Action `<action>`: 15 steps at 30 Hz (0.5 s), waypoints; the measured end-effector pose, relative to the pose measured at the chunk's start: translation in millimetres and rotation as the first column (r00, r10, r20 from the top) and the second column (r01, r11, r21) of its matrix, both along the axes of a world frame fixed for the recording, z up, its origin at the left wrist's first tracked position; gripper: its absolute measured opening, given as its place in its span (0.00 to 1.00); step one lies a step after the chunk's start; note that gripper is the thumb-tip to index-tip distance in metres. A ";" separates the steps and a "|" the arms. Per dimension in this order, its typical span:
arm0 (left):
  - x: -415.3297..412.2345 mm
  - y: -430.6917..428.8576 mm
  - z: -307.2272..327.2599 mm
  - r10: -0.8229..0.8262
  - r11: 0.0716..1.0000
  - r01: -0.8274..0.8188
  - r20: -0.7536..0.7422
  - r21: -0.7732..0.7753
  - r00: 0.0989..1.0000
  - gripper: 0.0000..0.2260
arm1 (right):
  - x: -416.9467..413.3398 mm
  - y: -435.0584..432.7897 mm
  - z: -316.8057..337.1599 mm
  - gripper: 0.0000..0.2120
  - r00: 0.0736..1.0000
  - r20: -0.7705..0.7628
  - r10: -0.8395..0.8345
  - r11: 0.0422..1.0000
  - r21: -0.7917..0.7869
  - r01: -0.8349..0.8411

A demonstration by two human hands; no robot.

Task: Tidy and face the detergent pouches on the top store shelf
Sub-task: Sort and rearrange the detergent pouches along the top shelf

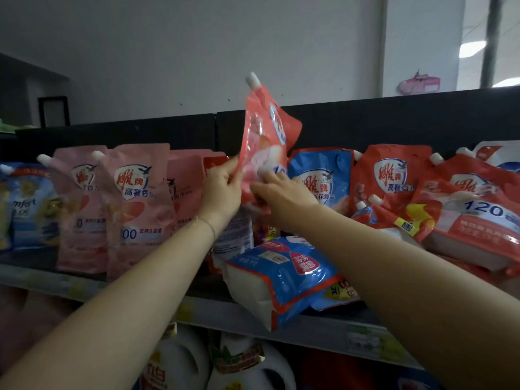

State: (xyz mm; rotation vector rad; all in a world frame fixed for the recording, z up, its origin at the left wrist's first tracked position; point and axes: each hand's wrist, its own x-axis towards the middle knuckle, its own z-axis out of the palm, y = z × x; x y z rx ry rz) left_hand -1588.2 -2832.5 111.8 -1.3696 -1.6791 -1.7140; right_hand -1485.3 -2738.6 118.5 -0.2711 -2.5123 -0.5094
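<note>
Pouch (264, 142): a coral one with a white spout is held up over the middle of the top shelf (84, 285), tilted, clear of the row, its front turned partly to the side
Left hand (222, 190): the pouch's lower left edge is gripped, fingers curled round it
Right hand (281, 190): the pouch's bottom corner is reached; the fingers are blurred, so it cannot be told whether it is pinched or only touched
Done: the pink pouches (138, 204) at the left are stood upright, fronts out, in an orderly row; that part is judged finished
Part done: a blue pouch (320, 178) and a red pouch (388, 175) behind the hands are stood up but lean
Left to do: a fallen pouch (281, 274) lies flat below the hands, overhanging the front edge; the heap (472, 220) of red pouches at the right is slumped and overlapped; the held pouch is not yet placed
Progress: roughly the left half is judged faced, the middle and right not
Surface: a pale front edge with price labels (365, 336) is seen, and a dark back panel (140, 133) behind the stock
Below: white bottles (180, 364) are stocked on the next level
Room: a plain white wall (197, 52) is seen above the panel, with a window (478, 43) at the upper right
</note>
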 end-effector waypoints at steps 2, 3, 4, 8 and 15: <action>-14.4 0.2 -29.9 0.054 0.985 -0.051 0.012 -0.167 0.998 0.15 | -1.1 -5.9 -6.7 0.21 0.916 0.398 -0.054 0.989 -0.107 0.104; -21.1 1.3 -44.9 0.077 0.971 -0.065 0.044 -0.231 0.996 0.15 | -2.6 -6.0 -11.5 0.23 0.845 0.532 -0.050 0.965 -0.192 0.178; -26.9 2.0 -56.7 0.140 0.954 -0.114 0.076 -0.276 0.987 0.14 | -4.4 -4.5 -15.1 0.26 0.819 0.574 -0.022 0.932 -0.286 0.225; -32.0 -1.5 -69.6 0.385 0.883 -0.332 0.106 -0.332 0.917 0.10 | -9.6 5.1 -19.3 0.29 0.911 0.413 0.019 0.870 -0.455 0.188; -26.1 -11.9 -76.1 0.352 0.898 -0.336 0.007 -0.283 0.936 0.10 | -4.3 7.7 -16.6 0.28 0.908 0.416 -0.053 0.881 -0.409 0.239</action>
